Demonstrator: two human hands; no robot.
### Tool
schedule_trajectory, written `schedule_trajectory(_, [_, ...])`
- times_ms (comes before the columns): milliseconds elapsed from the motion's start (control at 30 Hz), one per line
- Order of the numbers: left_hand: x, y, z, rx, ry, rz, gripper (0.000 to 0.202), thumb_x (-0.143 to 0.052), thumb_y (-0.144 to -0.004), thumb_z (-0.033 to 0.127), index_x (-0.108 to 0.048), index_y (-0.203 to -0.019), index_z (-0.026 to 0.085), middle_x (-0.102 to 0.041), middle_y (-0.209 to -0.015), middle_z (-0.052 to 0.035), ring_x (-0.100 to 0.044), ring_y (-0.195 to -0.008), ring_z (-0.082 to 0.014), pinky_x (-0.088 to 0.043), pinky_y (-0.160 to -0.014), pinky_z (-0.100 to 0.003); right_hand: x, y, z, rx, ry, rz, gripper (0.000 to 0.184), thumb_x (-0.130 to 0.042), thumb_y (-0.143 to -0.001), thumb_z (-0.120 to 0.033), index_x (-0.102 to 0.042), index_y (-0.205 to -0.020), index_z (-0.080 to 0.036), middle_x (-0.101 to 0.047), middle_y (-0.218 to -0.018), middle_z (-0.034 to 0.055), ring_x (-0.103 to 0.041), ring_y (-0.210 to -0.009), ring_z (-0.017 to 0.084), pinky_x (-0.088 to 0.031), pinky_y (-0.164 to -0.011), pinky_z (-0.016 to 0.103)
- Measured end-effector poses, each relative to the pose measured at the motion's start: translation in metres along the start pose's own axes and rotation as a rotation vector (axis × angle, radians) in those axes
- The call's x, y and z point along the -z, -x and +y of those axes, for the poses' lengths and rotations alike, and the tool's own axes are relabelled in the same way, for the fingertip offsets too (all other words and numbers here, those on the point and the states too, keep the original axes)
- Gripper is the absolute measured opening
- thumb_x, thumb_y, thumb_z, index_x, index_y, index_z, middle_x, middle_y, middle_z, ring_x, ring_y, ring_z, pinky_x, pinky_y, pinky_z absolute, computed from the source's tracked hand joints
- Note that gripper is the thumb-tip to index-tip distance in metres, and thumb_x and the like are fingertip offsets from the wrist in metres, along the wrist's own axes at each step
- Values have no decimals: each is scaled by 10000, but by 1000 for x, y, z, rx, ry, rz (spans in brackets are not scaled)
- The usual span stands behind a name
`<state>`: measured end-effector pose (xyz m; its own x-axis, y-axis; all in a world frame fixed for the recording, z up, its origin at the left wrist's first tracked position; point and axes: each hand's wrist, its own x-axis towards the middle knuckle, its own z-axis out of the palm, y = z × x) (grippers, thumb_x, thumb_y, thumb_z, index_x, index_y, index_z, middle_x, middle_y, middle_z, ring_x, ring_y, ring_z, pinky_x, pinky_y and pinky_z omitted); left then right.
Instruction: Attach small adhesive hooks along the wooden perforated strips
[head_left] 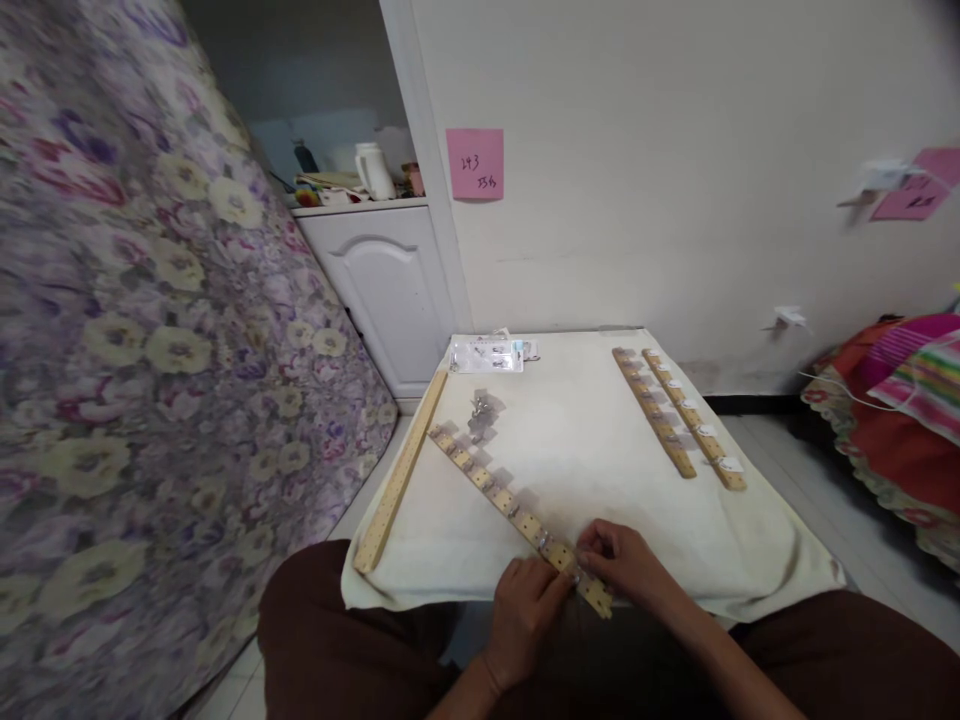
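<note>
A long wooden strip with holes and small metal clips (504,497) lies slantwise across a cloth-covered table (585,450). My left hand (525,610) and my right hand (626,565) meet at its near end, fingers pinched together on the strip and a small metal piece there. A little heap of loose metal clips (482,412) sits near the strip's far end. A plain wooden strip (401,470) lies along the table's left edge.
Two more strips with clips (679,418) lie side by side at the right of the table. A clear plastic packet (487,355) rests at the far edge. A flowered mattress (135,330) leans on the left; a white cabinet (382,290) and a wall stand behind.
</note>
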<state>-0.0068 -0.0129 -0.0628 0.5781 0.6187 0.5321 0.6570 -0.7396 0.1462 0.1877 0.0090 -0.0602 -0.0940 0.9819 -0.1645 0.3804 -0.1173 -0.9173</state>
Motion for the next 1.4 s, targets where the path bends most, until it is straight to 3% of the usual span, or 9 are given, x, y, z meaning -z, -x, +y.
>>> schedule_trajectory(167, [-1,1,-1,13,21,12,176,-491,-905,203,-597,-1038,247,-612,-760,-6,-528,-685,-147,-355,-610,-280,5,5,-2,-38,-118,-82,153,-582,-744,-326,-567,-814,-190,-525,-581,-53,-471,-420,86,-357,-388,199])
schedule_trajectory(300, [-2,3,-2,28,65,24,139,-506,-891,180,-598,-982,229,-610,-751,-9,-520,-685,-150,-363,-613,-273,17,16,3,-76,-179,-50,283,-544,-784,-437,-531,-945,-204,-606,-688,-33,-485,-377,77,-355,-362,204])
schedule_trajectory(467, [2,10,-8,62,168,48,131,-530,-868,154,-578,-977,209,-622,-799,-23,-541,-739,-159,-409,-655,-276,23,44,18,-163,-217,-43,361,-544,-762,-548,-540,-776,-188,-648,-677,2,-527,-420,88,-349,-371,193])
schedule_trajectory(667, [15,18,-37,122,153,118,131,-494,-875,149,-565,-974,198,-628,-842,-40,-566,-787,-174,-452,-714,-308,-7,70,22,-295,-458,71,453,-667,-635,-597,-593,-795,-180,-676,-717,25,-643,-593,141,-477,-505,224])
schedule_trajectory(900, [19,21,-71,270,135,114,156,-465,-901,216,-562,-1023,201,-631,-885,-43,-591,-830,-184,-487,-760,-331,-35,72,4,-416,-773,179,456,-766,-579,-534,-600,-788,-165,-697,-728,47,-697,-676,181,-550,-599,255])
schedule_trajectory(1167, [11,27,-75,279,144,138,163,-450,-907,215,-574,-1012,199,-634,-888,-44,-596,-847,-179,-486,-792,-330,-42,66,9,-432,-867,195,440,-796,-561,-493,-593,-777,-168,-671,-658,23,-657,-548,130,-528,-526,211])
schedule_trajectory(1400, [12,32,-75,278,117,128,186,-424,-910,200,-598,-975,210,-639,-872,-41,-602,-825,-172,-492,-771,-315,-53,58,15,-446,-771,90,465,-739,-592,-580,-595,-763,-172,-643,-589,4,-580,-433,82,-429,-411,150])
